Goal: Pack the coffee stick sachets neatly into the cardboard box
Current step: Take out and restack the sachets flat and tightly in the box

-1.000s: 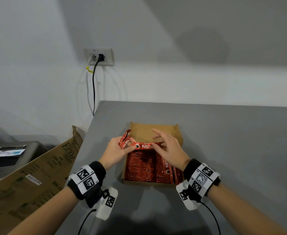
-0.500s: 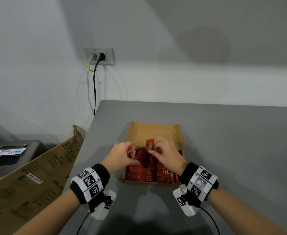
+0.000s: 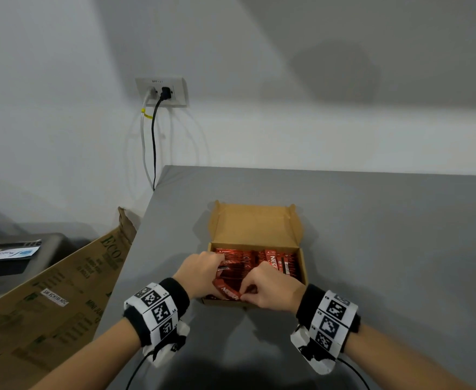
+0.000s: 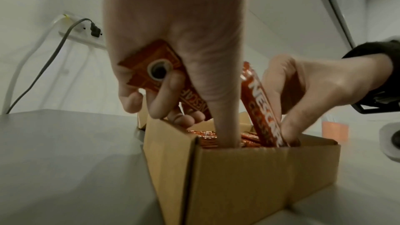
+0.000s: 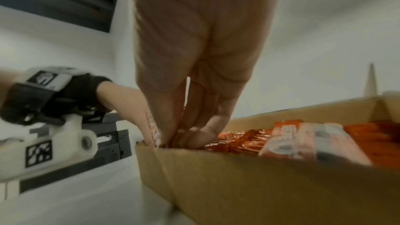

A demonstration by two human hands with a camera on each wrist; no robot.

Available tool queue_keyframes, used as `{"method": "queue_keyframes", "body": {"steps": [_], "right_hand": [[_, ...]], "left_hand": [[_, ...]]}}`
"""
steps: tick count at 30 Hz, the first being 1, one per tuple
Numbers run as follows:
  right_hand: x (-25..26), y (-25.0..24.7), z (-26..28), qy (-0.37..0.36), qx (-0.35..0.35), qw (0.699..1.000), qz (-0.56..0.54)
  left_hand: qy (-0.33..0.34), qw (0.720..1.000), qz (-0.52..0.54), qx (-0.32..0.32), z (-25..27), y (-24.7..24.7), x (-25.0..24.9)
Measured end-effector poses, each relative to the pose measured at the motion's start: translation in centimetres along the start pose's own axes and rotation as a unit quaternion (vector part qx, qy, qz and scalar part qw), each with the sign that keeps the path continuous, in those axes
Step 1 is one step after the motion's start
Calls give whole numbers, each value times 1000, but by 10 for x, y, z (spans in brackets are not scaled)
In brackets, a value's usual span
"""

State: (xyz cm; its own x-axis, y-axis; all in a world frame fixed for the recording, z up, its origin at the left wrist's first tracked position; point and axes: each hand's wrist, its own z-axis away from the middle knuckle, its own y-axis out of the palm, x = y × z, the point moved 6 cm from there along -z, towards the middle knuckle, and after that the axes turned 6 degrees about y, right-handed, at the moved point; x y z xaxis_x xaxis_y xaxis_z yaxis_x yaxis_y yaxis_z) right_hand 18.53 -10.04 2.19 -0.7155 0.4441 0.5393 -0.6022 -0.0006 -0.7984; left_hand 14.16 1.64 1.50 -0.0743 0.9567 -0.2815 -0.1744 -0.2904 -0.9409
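Note:
An open cardboard box (image 3: 255,226) sits on the grey table, with rows of red coffee sachets (image 3: 276,263) packed inside. My left hand (image 3: 203,273) is at the box's near-left part; in the left wrist view its fingers curl round a red sachet (image 4: 151,71) while its thumb points down into the box. My right hand (image 3: 270,291) pinches another red sachet (image 4: 262,109), which stands tilted against the near wall (image 4: 259,177). The right wrist view shows those fingertips (image 5: 194,136) pressed together just inside the near-left corner.
The grey table (image 3: 386,249) stretches away to the right and behind the box. A large printed cardboard sheet (image 3: 62,291) leans at the table's left edge beside a dark device (image 3: 14,257). A wall socket (image 3: 162,92) with two cables hangs behind.
Both hands came down and toward me, from above the box's middle to its near-left corner. The sachet held level between them a second ago now stands tilted in the box.

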Motion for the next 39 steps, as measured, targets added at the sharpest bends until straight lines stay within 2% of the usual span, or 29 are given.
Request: {"method": "queue_keyframes", "body": {"steps": [2, 7, 11, 12, 16, 21, 24, 30, 32, 35, 39], "right_hand": [[5, 2, -2, 5, 27, 999, 40], [23, 3, -12, -9, 80, 988, 131], [35, 8, -21, -11, 105, 978, 180], [37, 8, -22, -12, 107, 976, 189], [40, 5, -25, -7, 114, 973, 202], [26, 6, -21, 14, 107, 984, 141], [22, 5, -15, 19, 93, 988, 125], [19, 5, -16, 36, 87, 984, 150], [21, 7, -17, 35, 82, 983, 162], [23, 7, -19, 36, 77, 982, 166], [13, 2, -21, 49, 98, 988, 107]], "left_hand": [[-3, 1000, 7, 8, 0, 0, 3], [-15, 992, 114, 40, 2, -4, 12], [-28, 980, 199, 10, 4, -25, 15], [-30, 978, 206, 27, 5, -26, 11], [8, 982, 165, 89, 9, -15, -7], [-17, 978, 185, 96, 10, -14, 3], [-1, 980, 171, 105, 12, -15, -2], [25, 996, 8, 82, 13, 4, -13], [26, 998, -35, 51, 13, 6, -14], [13, 998, -47, 31, 13, 9, -10], [15, 998, 23, 54, 11, 7, -3]]}}
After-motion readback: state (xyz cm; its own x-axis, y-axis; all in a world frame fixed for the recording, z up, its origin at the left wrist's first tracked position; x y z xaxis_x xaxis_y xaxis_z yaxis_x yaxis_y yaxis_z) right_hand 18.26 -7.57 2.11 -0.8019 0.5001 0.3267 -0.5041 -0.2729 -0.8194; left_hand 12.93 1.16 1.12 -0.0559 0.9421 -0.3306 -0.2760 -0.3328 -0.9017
